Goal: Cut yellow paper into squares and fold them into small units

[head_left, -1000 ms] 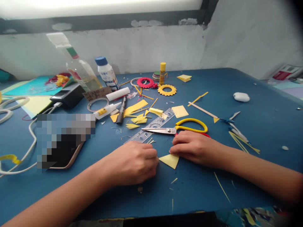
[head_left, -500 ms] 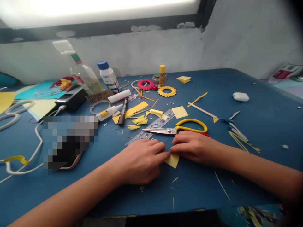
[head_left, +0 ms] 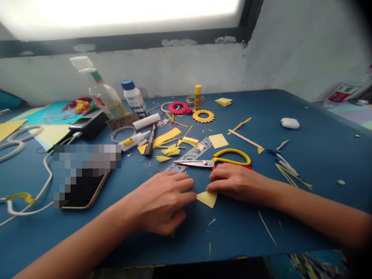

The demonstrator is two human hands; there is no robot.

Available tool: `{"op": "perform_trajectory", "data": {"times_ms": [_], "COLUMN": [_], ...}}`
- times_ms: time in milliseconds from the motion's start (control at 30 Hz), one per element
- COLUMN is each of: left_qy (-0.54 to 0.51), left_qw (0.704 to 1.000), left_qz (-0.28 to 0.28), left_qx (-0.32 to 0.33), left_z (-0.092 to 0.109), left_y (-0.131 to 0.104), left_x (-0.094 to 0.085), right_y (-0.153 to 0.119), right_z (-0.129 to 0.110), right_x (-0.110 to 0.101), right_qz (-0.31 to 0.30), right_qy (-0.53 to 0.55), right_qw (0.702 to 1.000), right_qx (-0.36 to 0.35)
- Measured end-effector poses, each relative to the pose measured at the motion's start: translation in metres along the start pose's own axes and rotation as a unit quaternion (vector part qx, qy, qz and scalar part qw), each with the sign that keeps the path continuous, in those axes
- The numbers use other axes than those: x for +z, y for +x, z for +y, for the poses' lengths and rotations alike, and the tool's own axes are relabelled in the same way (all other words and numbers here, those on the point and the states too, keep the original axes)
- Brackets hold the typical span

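Yellow wedge-shaped paper piece (head_left: 207, 199) lies flat on the blue tabletop (head_left: 232, 236), between the two hands, near the front edge. Left hand (head_left: 164, 199): fingers bent, fingertips at the paper's left corner — whether it grips cannot be told. Right hand (head_left: 232, 182): fingers curled, one fingertip at the paper's upper edge; a pinch cannot be confirmed. Clear glass bottle (head_left: 109, 100), with yellowish liquid, stands at the back left. Black phone in a pale-edged case (head_left: 84, 192) lies left of the left hand. Metal scissors with yellow and red handles (head_left: 206, 163) lie just beyond the hands, blades across a transparent plastic ruler (head_left: 200, 149). Black marker (head_left: 150, 140) rests left of the ruler — a square yellow paper (head_left: 218, 141) beside its far end.
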State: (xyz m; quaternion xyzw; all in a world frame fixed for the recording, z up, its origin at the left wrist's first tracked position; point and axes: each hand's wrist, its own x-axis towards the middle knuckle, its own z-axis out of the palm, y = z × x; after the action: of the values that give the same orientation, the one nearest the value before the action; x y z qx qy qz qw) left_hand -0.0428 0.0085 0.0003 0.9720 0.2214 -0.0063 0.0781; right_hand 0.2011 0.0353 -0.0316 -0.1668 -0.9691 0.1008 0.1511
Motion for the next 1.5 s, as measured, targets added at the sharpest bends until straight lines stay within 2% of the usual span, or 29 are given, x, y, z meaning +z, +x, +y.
{"op": "perform_trajectory", "data": {"times_ms": [267,500,700,833,967,1200,1267,1367,1433,1500], "left_qy": [-0.001,-0.002,-0.017,-0.039,-0.047,-0.047,-0.068,-0.123,-0.156,-0.170], "left_qw": [1.000,1.000,0.999,0.997,0.995,0.994,0.990,0.974,0.961,0.954], "left_qz": [0.013,0.029,0.048,0.067,0.074,0.086,0.109,0.144,0.152,0.156], "left_qx": [0.002,0.001,-0.008,-0.028,-0.048,-0.043,-0.061,-0.126,-0.172,-0.191], "left_z": [0.001,0.002,0.000,-0.002,-0.004,-0.004,-0.003,-0.002,-0.001,0.000], "left_y": [-0.001,-0.002,0.000,0.007,0.014,0.016,0.017,0.020,0.021,0.023], "left_x": [0.003,0.007,0.010,0.015,0.018,0.016,0.019,0.024,0.026,0.026], "right_y": [-0.003,-0.009,-0.011,-0.009,-0.004,-0.002,-0.001,0.001,0.003,0.004], "right_z": [0.003,0.009,0.010,0.001,-0.004,0.000,0.000,-0.001,-0.002,-0.002], "right_x": [-0.006,-0.012,-0.020,-0.017,-0.011,-0.010,-0.011,-0.009,-0.008,-0.006], "right_qz": [-0.054,-0.038,-0.069,-0.059,-0.065,-0.050,-0.042,-0.027,-0.018,-0.009], "right_qy": [-0.015,0.001,0.008,0.061,0.072,0.099,0.119,0.148,0.151,0.146], "right_qw": [0.998,0.999,0.998,0.995,0.995,0.993,0.990,0.984,0.982,0.981], "right_qx": [-0.027,-0.013,0.009,0.047,0.037,0.045,0.063,0.095,0.115,0.128]}}
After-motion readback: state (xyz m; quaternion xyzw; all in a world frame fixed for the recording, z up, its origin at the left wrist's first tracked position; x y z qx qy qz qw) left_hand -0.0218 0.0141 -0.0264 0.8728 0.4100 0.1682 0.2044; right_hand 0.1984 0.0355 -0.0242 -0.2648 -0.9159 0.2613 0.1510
